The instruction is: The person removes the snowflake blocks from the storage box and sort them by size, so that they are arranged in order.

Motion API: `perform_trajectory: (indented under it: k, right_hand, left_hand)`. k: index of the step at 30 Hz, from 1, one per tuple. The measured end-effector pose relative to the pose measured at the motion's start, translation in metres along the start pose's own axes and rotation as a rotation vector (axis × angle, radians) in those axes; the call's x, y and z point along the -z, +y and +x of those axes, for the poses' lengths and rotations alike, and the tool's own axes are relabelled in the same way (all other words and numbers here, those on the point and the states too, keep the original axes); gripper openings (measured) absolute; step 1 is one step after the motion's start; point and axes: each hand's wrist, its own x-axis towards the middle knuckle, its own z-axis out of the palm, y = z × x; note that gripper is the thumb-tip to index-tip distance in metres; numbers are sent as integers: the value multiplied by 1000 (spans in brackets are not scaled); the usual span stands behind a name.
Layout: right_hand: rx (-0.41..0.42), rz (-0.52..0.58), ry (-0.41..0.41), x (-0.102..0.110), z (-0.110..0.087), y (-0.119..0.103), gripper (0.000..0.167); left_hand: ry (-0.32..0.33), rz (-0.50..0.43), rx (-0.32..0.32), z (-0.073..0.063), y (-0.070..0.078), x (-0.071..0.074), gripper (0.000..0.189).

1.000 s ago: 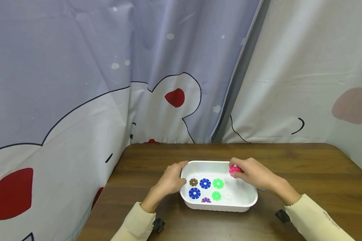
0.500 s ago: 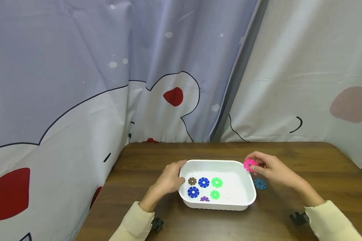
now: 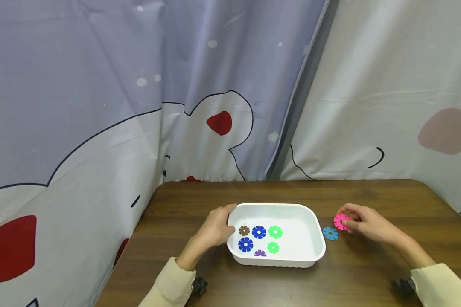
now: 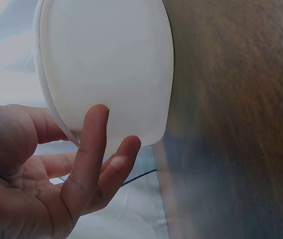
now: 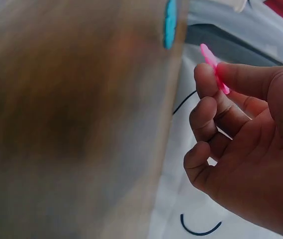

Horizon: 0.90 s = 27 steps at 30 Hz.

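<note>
A white plastic tray point(image 3: 301, 238) sits on the wooden table. My left hand point(image 3: 214, 228) holds its left end; in the left wrist view the thumb is at the rim and the fingers lie along the outer wall. To the right of the tray, my right hand point(image 3: 370, 224) pinches a pink snowflake disc point(image 3: 340, 219) between thumb and index finger. The right wrist view shows that disc point(image 5: 208, 55) edge-on, above the tabletop. A light blue snowflake disc point(image 3: 330, 233) lies on the table between the tray and the right hand.
Inside the tray lie a brown disc point(image 3: 244, 230), two dark blue discs point(image 3: 245, 244), two green discs point(image 3: 275, 232) and a purple disc point(image 3: 260, 253), partly hidden by the near wall. Curtains point(image 3: 199, 149) hang behind and left of the table point(image 3: 276, 290).
My right hand has lifted the pink disc from the tray and carried it right, past the light blue disc, lowering it toward the table. The left hand keeps its hold on the tray.
</note>
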Motion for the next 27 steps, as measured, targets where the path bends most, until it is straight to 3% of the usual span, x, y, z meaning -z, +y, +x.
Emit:
perform_trajectory:
  k: [11, 16, 27]
  right_hand:
    - [-45, -1, -91, -3, -12, 15, 17]
    - [-61, -2, -103, -5, -13, 17, 16]
    - [-80, -118, -87, -8, -14, 14, 18]
  left_hand:
    - [9, 17, -38, 2, -3, 0, 65]
    - [10, 15, -35, 2, -3, 0, 65]
    - [8, 11, -29, 2, -3, 0, 65]
